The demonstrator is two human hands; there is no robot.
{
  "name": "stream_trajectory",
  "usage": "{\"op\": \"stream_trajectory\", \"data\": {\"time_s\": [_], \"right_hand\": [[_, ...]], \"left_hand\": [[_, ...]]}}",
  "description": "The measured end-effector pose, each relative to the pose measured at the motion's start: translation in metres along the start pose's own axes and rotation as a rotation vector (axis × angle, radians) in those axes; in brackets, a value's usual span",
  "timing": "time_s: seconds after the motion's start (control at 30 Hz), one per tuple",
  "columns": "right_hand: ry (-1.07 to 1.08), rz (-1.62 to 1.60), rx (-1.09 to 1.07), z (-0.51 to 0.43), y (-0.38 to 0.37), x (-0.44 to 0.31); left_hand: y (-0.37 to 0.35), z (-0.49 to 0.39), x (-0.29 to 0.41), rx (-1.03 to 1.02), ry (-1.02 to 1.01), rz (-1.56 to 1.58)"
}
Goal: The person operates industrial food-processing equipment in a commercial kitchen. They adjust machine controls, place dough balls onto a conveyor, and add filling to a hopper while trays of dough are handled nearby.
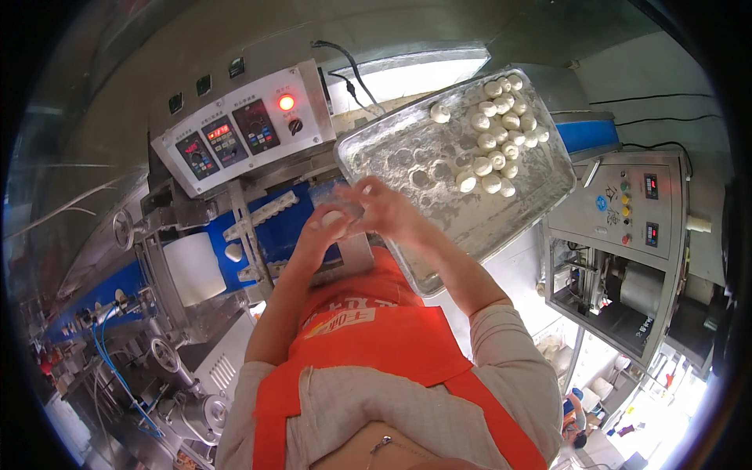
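Note:
My left hand (317,239) is curled around a small white dough ball (333,219), over the end of a blue conveyor belt (276,229). Close against it is my right hand (379,208), its fingers bent and blurred by motion; whether it grips part of the dough cannot be made out. Just right of both hands lies a large metal tray (452,235) dusted with flour. Several round dough balls (496,135) crowd its far right part, and one dough ball (439,113) sits apart near the far edge. Round marks show in the flour.
A control panel (247,126) with a lit red lamp (286,103) stands behind the belt. On the belt lies a dough piece (233,252) beside a white roller (194,269). Handwheels (123,229) project at left. Another machine (617,205) stands right; a person (573,417) is farther off.

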State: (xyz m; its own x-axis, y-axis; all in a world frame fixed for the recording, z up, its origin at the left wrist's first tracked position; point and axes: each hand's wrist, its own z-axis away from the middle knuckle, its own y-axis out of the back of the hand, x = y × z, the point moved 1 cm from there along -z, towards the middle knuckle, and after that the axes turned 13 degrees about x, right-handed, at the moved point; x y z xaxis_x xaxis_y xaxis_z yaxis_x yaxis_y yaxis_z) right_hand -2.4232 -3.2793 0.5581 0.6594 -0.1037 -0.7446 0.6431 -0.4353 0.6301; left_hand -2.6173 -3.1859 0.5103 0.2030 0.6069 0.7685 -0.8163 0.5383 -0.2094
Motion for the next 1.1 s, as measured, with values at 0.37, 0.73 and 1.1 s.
{"op": "stream_trajectory", "data": {"time_s": [0.37,0.73,1.1], "right_hand": [[-0.209,0.448,0.493,-0.061,0.019,0.150],[-0.396,0.086,0.287,0.013,-0.026,0.060],[-0.229,0.355,0.401,0.044,0.008,0.050]], "left_hand": [[0.031,0.011,-0.035,0.432,-0.731,-0.946],[0.081,-0.002,-0.034,0.436,-0.226,-1.348],[0.034,-0.002,-0.019,0.230,-0.049,-0.349]]}}
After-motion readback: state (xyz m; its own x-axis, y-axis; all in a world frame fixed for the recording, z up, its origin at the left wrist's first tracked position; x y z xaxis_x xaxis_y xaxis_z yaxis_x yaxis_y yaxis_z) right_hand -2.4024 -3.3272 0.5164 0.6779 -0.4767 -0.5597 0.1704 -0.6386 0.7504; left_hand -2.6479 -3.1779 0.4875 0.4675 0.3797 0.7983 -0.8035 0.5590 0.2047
